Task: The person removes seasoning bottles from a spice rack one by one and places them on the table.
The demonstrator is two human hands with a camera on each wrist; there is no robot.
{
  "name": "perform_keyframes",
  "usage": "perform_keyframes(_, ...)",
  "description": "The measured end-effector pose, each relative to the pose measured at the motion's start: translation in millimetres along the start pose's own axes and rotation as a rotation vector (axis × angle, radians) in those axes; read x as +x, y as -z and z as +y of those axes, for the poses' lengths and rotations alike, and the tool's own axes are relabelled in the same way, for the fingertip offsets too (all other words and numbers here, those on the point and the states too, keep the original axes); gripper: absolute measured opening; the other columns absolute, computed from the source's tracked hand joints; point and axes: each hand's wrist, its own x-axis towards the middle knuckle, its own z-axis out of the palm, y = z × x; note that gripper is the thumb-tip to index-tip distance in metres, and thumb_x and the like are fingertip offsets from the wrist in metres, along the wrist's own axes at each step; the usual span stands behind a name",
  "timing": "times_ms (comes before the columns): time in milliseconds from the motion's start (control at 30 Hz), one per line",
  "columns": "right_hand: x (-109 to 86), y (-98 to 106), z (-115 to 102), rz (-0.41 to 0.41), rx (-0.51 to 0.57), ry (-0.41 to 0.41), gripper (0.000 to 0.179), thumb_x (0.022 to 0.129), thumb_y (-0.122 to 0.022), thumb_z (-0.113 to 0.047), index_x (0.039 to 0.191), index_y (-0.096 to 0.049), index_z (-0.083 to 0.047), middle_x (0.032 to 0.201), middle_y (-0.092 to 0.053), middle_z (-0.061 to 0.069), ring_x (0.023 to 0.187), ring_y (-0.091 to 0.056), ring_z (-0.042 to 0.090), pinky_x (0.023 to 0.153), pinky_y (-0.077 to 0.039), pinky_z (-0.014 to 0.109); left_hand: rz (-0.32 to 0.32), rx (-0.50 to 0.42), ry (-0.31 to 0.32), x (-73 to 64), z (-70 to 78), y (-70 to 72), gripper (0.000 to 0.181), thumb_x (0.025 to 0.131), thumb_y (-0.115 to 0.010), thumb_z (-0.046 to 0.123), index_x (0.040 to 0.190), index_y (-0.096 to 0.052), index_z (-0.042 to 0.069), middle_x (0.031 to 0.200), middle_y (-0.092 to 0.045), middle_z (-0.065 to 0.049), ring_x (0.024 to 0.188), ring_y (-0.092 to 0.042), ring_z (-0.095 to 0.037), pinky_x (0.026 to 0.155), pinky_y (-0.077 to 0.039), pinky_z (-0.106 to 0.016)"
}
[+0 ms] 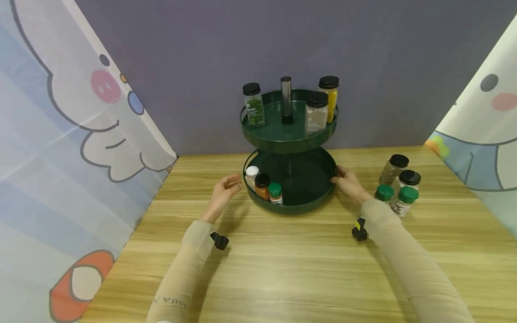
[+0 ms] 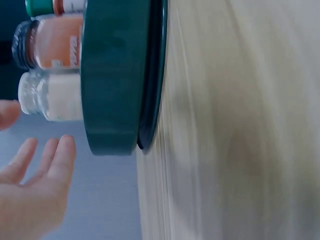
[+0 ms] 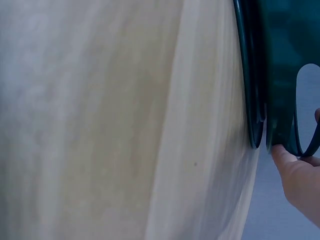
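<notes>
A dark green two-tier turntable rack (image 1: 300, 208) stands at the back of the table. My right hand (image 1: 350, 185) holds the right rim of its lower tier; in the right wrist view a fingertip (image 3: 282, 154) touches the tray's edge beside the handle cutout. Just off the left rim is my left hand (image 1: 225, 193), fingers spread and holding nothing. Grouped at the lower tier's left are a white-capped jar (image 2: 62, 97), a black-capped jar of orange powder (image 2: 59, 42) and a green-capped spice bottle (image 1: 276, 193).
On the upper tier are a jar of green herbs (image 1: 255, 110), a black pepper jar (image 1: 316, 119) and a yellow jar (image 1: 332, 98), around the metal post (image 1: 286, 98). Several spice jars (image 1: 401, 206) stand on the table (image 1: 274, 269) beside my right forearm. A grey wall (image 1: 202, 67) rises behind.
</notes>
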Motion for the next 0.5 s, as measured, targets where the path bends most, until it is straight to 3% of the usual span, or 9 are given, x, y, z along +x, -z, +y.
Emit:
perform_keyframes(167,1.6,1,3,0.000,-0.011,0.018,0.066,0.091,-0.042,0.000,0.142,-0.002,0.011,0.148,-0.007,0.030,0.138,-0.010,0.041,0.114,-0.015,0.046,-0.034,0.063,-0.018,20.6,-11.5,3.3,0.052,0.091,-0.055,0.010,0.138,-0.037,0.003,0.141,-0.040,-0.014,0.129,-0.040,-0.029,0.104,-0.038,-0.044)
perform_keyframes(500,4.5,2,7,-0.007,0.005,0.034,0.065,0.091,-0.041,0.001,0.142,-0.002,0.012,0.148,-0.006,0.030,0.138,-0.010,0.040,0.114,-0.015,0.046,-0.196,0.154,-0.053,46.7,-10.3,-2.0,0.058,0.090,-0.057,0.020,0.142,-0.034,0.008,0.139,-0.042,-0.012,0.124,-0.044,-0.029,0.102,-0.039,-0.045)
